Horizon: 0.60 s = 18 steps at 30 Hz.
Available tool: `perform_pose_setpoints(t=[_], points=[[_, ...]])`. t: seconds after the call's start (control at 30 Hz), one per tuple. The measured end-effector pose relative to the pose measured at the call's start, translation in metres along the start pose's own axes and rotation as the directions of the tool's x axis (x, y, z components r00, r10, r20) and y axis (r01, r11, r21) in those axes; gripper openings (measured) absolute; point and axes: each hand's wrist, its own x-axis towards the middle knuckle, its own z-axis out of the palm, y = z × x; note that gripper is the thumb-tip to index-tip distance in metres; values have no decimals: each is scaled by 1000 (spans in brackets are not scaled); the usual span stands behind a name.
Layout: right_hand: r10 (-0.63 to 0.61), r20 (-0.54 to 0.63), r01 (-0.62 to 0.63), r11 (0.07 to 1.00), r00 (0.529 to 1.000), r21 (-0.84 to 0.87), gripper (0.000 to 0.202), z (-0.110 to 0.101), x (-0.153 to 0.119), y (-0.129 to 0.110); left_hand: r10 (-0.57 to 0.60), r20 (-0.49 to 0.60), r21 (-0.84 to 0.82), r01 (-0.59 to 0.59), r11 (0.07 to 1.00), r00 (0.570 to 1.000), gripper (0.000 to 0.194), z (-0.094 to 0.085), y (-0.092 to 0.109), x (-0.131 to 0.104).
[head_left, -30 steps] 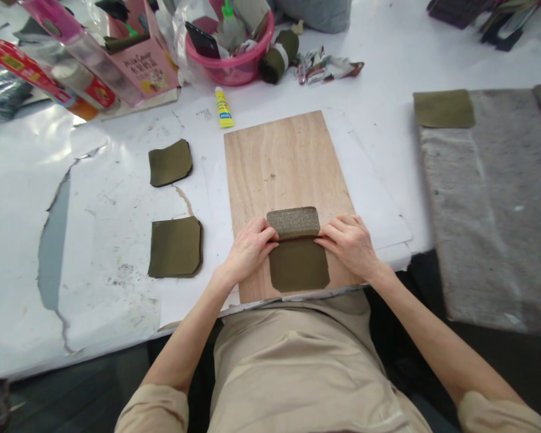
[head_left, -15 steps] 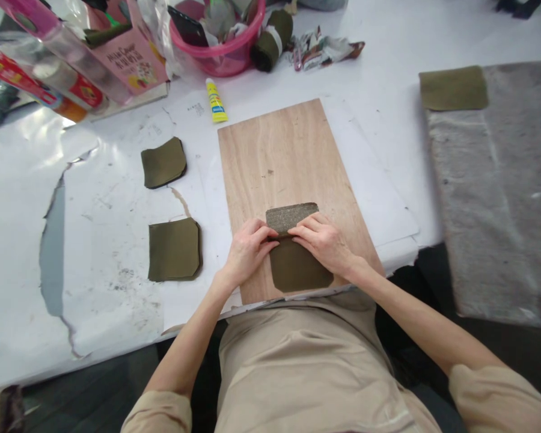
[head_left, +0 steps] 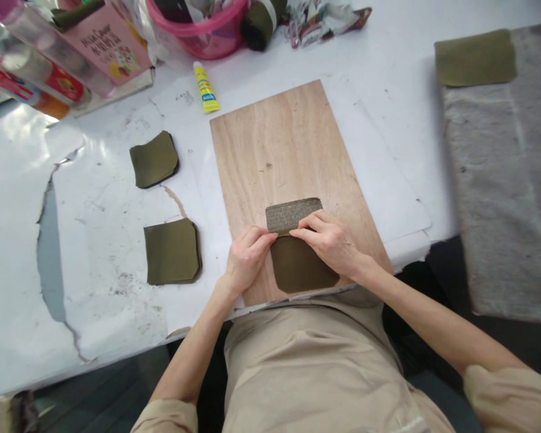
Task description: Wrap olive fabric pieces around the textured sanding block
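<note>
An olive-green piece [head_left: 303,264] with clipped lower corners lies on the near part of a wooden board [head_left: 293,144]. Above its smooth part a rougher grey-brown strip shows, and a fold or seam runs between the two. My left hand [head_left: 251,255] pinches the left end of that fold with thumb and fingers. On the right, my right hand [head_left: 327,240] pinches the same fold, its fingertips a short way from the left ones. Left of the board are two stacks of similar olive pieces, a smaller-looking one [head_left: 154,159] and a nearer one [head_left: 171,251].
A yellow tube [head_left: 206,88] lies beyond the board. Behind it stand a pink basket [head_left: 202,36], an olive roll [head_left: 261,24], crumpled wrappers [head_left: 324,23] and a pink box [head_left: 112,45] with bottles. At right, a grey slab [head_left: 505,180] carries an olive piece [head_left: 476,58].
The camera view has shifted slightly. My left fingers are drawn closer together at the fold, and my right index finger is more bent. The piece stays in place on the board.
</note>
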Motion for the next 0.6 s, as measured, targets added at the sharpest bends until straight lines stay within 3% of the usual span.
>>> perform_pose_setpoints(t=[0.3,0.6], points=[[-32,-5,32,999,999,-12,29,-1,1,1,150,-5,101,-148,984,989,23,-1,-3,-3],[-48,-41,45,998,998,-53,28,1,1,1,163,32,148,-166,975,986,27,0,-5,-5]])
